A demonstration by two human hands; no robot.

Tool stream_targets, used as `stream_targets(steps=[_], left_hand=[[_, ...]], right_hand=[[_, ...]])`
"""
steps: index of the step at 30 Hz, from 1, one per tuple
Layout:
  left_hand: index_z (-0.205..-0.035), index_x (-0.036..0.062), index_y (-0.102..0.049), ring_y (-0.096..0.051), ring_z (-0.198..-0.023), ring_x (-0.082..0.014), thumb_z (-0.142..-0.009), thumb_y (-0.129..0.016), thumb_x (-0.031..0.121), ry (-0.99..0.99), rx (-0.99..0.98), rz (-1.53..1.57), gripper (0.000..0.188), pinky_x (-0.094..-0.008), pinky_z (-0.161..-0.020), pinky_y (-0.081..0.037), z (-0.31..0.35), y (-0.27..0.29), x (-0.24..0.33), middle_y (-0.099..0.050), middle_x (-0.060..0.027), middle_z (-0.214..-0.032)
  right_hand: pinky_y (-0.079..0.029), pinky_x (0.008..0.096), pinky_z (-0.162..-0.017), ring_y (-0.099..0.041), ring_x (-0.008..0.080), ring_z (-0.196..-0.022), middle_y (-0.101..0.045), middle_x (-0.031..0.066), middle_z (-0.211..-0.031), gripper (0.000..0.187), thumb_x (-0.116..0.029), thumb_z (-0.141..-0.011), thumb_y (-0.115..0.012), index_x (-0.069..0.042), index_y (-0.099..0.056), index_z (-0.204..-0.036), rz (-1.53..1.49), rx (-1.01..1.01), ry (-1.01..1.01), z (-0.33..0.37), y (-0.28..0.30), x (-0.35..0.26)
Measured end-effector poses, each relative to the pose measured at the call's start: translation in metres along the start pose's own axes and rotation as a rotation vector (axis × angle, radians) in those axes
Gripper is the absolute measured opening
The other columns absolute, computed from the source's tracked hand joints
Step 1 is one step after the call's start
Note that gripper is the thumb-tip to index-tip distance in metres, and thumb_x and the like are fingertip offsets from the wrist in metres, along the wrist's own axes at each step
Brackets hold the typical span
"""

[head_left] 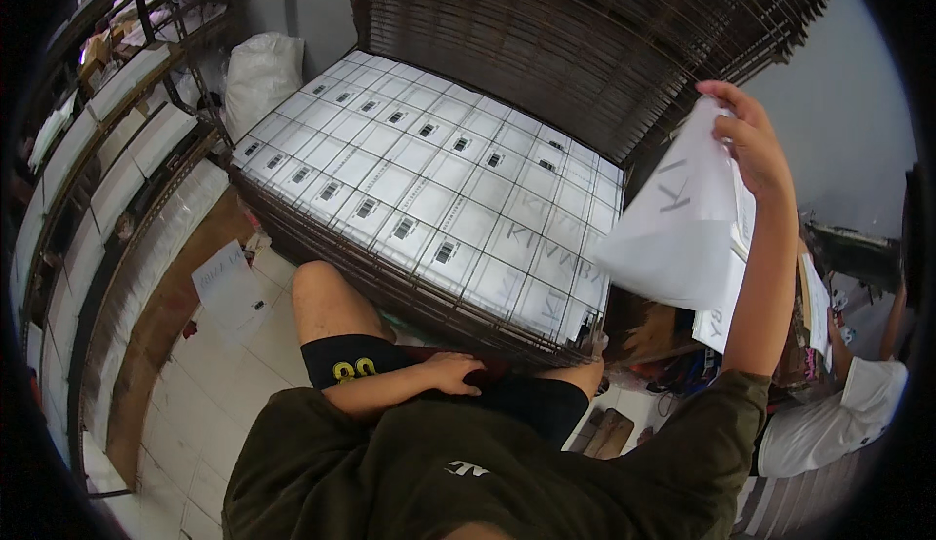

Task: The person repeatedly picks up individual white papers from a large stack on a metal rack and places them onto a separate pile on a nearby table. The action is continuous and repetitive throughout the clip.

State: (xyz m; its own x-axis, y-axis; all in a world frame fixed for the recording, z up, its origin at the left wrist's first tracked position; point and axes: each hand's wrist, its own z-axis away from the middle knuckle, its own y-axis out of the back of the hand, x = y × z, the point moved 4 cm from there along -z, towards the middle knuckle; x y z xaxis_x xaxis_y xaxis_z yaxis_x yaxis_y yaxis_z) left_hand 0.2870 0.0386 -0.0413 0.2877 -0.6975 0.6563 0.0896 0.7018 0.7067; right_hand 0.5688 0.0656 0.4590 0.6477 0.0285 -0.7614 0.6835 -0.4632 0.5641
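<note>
- the right hand (756,145) is raised at 2 o'clock, its grip pinching the top corner of a thin white sheet (673,238) between thumb and fingers.
- the white sheet hangs from that grip toward 7 o'clock, flaring wider as it drops; large grey lettering shows on it, and its lower left corner comes close to, or in front of, the wire rack's right edge.
- the left hand (455,372) lies at 6 o'clock on the person's lap, over dark shorts (531,404); its fingers bend loosely, and one cannot tell whether that grip is spread or closed. from there the white sheet is well apart, toward 2 o'clock.
- the wire rack (322,259) fills the middle toward 11 o'clock, with printed white sheets (419,189) lying flat under its grid.
- raised wire frames (507,23) stand tilted at 12 o'clock.
- a loose sheet (234,296) lies on the tiled floor (195,433) at 9 o'clock.
- a white sack (265,77) stands at 10 o'clock, beside loaded shelves (146,140).
- another person's white shirt (838,423) shows at 4 o'clock.
</note>
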Motion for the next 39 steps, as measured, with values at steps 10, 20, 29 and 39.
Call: stream_targets(steps=[10, 20, 29, 39], left_hand=[[-0.107, 0.0025, -0.063, -0.06, -0.099, -0.0359, -0.081, -0.056, 0.056, -0.13, -0.533, -0.222, 0.061, -0.0451, -0.084, -0.046, -0.035, -0.015, -0.019, -0.064, -0.0194, -0.103], [-0.106, -0.0037, -0.064, -0.057, -0.107, -0.0337, -0.074, -0.066, 0.054, -0.139, -0.547, 0.023, 0.066, -0.0431, -0.091, -0.044, -0.074, 0.001, -0.025, -0.061, -0.0212, -0.112], [-0.094, 0.0, -0.069, -0.06, -0.099, -0.0321, -0.068, -0.073, 0.044, -0.237, -0.373, 0.238, 0.051, -0.0449, -0.082, -0.047, -0.079, 0.019, -0.018, -0.066, -0.0154, -0.1], [-0.069, 0.0028, -0.07, -0.064, -0.079, -0.0282, -0.062, -0.077, 0.036, -0.278, -0.42, 0.433, 0.034, -0.0414, -0.07, -0.048, -0.098, 0.025, -0.025, -0.068, -0.0116, -0.073]], right_hand=[[-0.049, 0.0241, -0.077, -0.061, 0.0153, -0.083, -0.063, 0.0128, -0.107, 0.057, 0.001, -0.06, -0.049, -0.001, -0.062, -0.115, 0.232, -0.759, 0.199, -0.069, -0.19, -0.116], [-0.052, 0.0236, -0.08, -0.064, 0.0168, -0.091, -0.061, 0.0167, -0.112, 0.063, 0.002, -0.06, -0.046, 0.003, -0.055, -0.122, -0.249, -0.688, 0.201, -0.228, -0.314, -0.082], [-0.042, 0.0235, -0.088, -0.05, 0.0169, -0.105, -0.048, 0.0163, -0.128, 0.063, 0.015, -0.073, -0.044, 0.005, -0.039, -0.135, -0.795, -0.149, -0.235, -0.308, -0.487, 0.195], [-0.042, 0.0258, -0.066, -0.051, 0.0145, -0.083, -0.04, 0.0165, -0.132, 0.08, 0.011, -0.073, -0.051, -0.004, -0.019, -0.145, -0.664, 0.018, -0.43, -0.307, -0.591, 0.274]])
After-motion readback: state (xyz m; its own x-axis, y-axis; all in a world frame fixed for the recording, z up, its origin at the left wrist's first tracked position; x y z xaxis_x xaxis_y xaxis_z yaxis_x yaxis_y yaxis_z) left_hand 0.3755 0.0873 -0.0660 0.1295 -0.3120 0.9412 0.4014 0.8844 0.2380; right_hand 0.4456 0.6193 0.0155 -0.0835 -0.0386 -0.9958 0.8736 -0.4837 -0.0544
